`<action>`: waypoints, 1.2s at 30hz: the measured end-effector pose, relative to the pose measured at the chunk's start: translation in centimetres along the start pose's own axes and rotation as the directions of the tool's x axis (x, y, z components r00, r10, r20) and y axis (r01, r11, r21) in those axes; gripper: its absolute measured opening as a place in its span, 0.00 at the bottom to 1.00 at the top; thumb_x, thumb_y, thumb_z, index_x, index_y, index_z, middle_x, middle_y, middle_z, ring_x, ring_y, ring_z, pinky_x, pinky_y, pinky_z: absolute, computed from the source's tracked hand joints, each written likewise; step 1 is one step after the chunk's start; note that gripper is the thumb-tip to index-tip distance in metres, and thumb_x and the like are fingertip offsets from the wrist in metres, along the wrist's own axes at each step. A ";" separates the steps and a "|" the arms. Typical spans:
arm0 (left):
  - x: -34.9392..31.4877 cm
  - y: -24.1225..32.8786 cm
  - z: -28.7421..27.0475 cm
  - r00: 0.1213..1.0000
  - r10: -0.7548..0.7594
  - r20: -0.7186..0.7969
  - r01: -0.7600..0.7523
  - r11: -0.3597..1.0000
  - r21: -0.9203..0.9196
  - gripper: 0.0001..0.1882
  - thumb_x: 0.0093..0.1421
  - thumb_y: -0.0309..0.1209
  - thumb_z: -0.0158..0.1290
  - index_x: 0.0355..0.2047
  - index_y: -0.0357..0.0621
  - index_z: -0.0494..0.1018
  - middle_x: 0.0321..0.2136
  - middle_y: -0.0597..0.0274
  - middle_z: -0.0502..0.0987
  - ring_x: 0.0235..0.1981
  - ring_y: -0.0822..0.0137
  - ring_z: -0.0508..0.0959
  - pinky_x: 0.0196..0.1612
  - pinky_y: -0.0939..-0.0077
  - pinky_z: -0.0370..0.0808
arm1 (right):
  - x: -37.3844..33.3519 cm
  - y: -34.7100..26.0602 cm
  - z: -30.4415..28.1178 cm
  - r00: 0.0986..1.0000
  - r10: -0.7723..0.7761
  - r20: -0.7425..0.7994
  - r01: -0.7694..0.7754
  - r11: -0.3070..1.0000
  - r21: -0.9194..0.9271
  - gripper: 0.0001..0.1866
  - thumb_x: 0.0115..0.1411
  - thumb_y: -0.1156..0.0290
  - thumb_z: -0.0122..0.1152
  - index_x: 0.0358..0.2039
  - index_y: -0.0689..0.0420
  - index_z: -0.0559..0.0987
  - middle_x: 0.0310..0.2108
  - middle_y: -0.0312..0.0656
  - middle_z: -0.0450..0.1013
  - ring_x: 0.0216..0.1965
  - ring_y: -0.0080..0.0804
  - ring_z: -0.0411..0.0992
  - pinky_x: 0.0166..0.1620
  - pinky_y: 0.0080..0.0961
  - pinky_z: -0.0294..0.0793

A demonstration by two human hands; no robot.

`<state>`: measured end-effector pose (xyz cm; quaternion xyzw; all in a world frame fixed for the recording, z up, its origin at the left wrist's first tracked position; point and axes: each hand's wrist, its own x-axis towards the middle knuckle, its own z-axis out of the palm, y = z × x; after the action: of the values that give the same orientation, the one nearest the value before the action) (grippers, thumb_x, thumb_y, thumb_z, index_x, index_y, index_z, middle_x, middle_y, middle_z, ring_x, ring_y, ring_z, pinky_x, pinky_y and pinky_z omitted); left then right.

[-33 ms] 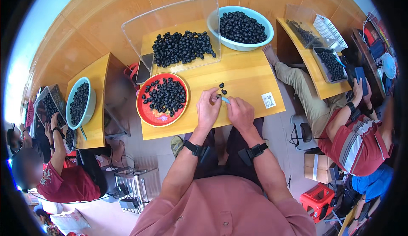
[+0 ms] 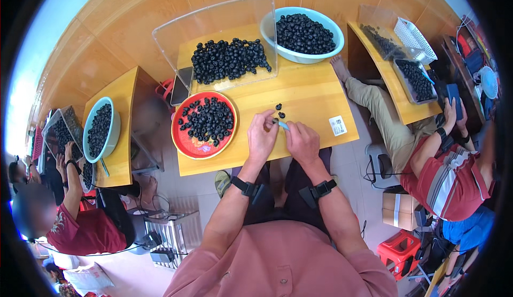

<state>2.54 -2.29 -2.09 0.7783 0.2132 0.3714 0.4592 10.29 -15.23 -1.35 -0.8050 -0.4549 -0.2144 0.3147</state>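
My left hand (image 2: pixel 261 139) is closed in a pinch at the front of the wooden table (image 2: pixel 315 91), holding a small black round part (image 2: pixel 275 120) that shows only partly between the fingertips. Closed around a thin light-blue handled tool (image 2: pixel 283 125), my right hand (image 2: pixel 303 144) points its tip at that part; the tip itself is too small to make out. Two loose black parts (image 2: pixel 280 111) lie just beyond my fingers. To the left of my hands stands a red round tray (image 2: pixel 181 143) with a yellow rim, holding many black parts, several with ring-like openings.
A clear plastic bin (image 2: pixel 214 9) with a heap of black parts stands at the back, beside a light-blue basin (image 2: pixel 304 58) full of them. A white label (image 2: pixel 337 126) sticks on the right corner. Co-workers sit at tables left and right. A red stool (image 2: pixel 399 250) is behind on the right.
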 end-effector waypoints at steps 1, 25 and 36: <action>0.0 0.0 0.0 1.000 0.017 -0.012 -0.017 1.000 0.004 0.19 0.54 0.16 0.62 0.48 0.40 0.78 0.32 0.59 0.79 0.30 0.69 0.80 0.35 0.76 0.78 | 0.0 -0.1 0.0 1.000 -0.012 0.010 0.012 1.000 -0.012 0.06 0.62 0.68 0.63 0.35 0.55 0.79 0.24 0.41 0.71 0.26 0.42 0.74 0.29 0.38 0.73; -0.1 0.3 -0.1 1.000 0.000 0.018 0.000 1.000 -0.010 0.20 0.52 0.16 0.64 0.46 0.42 0.78 0.30 0.58 0.76 0.28 0.65 0.78 0.33 0.72 0.77 | 0.3 -0.2 -0.3 1.000 -0.003 0.010 0.003 1.000 -0.015 0.06 0.63 0.69 0.62 0.33 0.57 0.78 0.22 0.42 0.69 0.25 0.41 0.74 0.28 0.38 0.73; -0.3 0.2 0.0 0.990 -0.134 0.033 0.137 0.982 -0.127 0.17 0.54 0.17 0.65 0.45 0.40 0.77 0.30 0.63 0.79 0.29 0.75 0.77 0.35 0.78 0.76 | 0.2 -0.2 -0.2 1.000 0.010 0.003 -0.010 1.000 -0.021 0.05 0.62 0.69 0.63 0.33 0.56 0.77 0.23 0.42 0.70 0.25 0.41 0.74 0.27 0.38 0.73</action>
<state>2.38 -2.57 -2.03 0.7350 0.2356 0.3430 0.5354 10.19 -15.15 -1.06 -0.8108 -0.4491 -0.2163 0.3068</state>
